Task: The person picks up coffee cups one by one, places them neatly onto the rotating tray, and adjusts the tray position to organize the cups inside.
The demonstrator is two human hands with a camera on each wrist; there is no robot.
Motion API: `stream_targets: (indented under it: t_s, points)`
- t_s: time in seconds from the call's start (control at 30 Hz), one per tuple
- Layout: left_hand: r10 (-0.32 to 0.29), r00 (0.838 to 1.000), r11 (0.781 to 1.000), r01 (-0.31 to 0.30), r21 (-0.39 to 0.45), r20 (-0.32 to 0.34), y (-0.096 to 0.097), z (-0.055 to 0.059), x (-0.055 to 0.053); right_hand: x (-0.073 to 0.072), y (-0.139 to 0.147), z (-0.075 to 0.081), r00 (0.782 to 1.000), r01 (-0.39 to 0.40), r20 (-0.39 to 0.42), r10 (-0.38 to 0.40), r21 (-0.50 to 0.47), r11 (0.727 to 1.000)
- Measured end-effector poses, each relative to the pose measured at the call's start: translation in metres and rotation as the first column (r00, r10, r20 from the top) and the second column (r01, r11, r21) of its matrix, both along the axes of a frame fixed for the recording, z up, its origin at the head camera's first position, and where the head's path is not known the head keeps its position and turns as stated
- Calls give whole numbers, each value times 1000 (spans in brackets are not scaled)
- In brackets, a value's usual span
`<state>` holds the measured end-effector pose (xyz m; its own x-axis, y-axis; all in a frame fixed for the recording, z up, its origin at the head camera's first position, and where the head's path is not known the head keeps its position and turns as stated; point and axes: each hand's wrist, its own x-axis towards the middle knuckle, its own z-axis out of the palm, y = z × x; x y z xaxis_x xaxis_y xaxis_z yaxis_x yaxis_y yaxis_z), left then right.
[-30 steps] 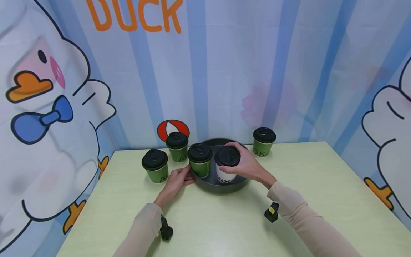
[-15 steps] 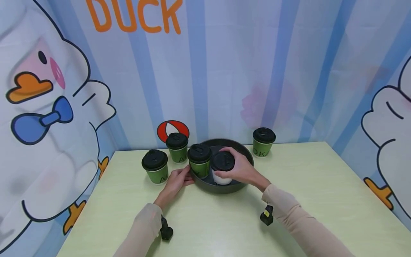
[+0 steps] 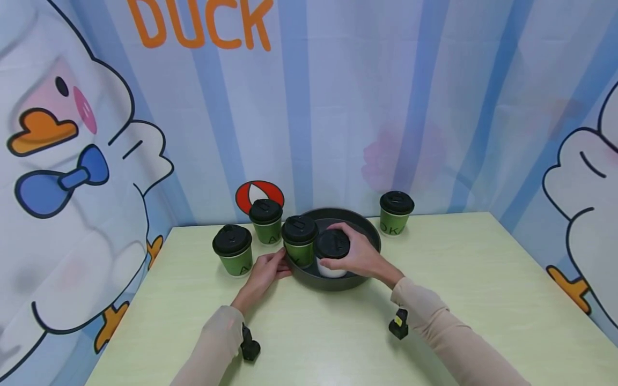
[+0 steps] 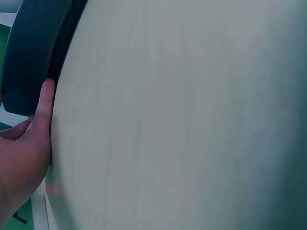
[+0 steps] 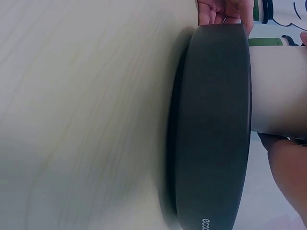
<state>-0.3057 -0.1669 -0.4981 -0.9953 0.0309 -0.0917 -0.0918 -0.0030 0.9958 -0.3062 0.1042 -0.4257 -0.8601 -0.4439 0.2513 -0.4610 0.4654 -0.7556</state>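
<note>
A round dark grey pan (image 3: 367,225) sits on the table, with a green paper cup (image 3: 300,252) with a black lid standing inside its left part. My right hand (image 3: 359,254) grips a white paper cup (image 3: 332,269) with a black lid (image 3: 333,244), thumb on the near side and fingers round the far side. This cup is inside the pan, close beside the green one. In the right wrist view the pan's wall (image 5: 213,120) hides the white cup's lower part. My left hand (image 3: 264,273) rests against the pan's left outer wall, one finger lying straight along its base (image 4: 45,98).
Two green lidded cups, a front one (image 3: 236,260) and a back one (image 3: 267,228), stand left of the pan. Another green lidded cup (image 3: 396,217) is at the back right. A striped duck-print curtain (image 3: 333,107) hangs behind the pale table (image 3: 309,332).
My right hand has brought the white cup leftward and a little lower in the pan, nearer the green cup, and its printed lettering has turned out of sight. The left hand stays put.
</note>
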Motion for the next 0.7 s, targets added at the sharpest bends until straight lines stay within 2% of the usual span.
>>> stream_targets:
  t_s: [0.33, 0.4, 0.5, 0.6, 0.67, 0.7]
  points:
    - [-5, 1000, 1000, 5, 7, -5, 0, 0, 0, 2, 4, 4, 1000, -19, 10, 18, 36, 999]
    - [-5, 1000, 1000, 5, 4, -1, 0, 0, 0, 3, 9, 5, 1000, -24, 10, 24, -2, 1000]
    - [-9, 1000, 1000, 9, 1, 7, 0, 1, 1, 2, 18, 5, 1000, -17, 1, 17, -124, 992]
    - [-13, 1000, 1000, 13, 1, 9, 0, 1, 2, -1, 29, 3, 997, 57, -27, -66, -249, 967]
    - [-13, 1000, 1000, 13, 2, 8, -1, 2, 2, -3, 36, 0, 983, 157, -52, -178, -279, 948]
    - [-13, 1000, 1000, 13, 2, 5, -1, 3, 2, -4, 40, -2, 969, 217, -59, -242, -278, 936]
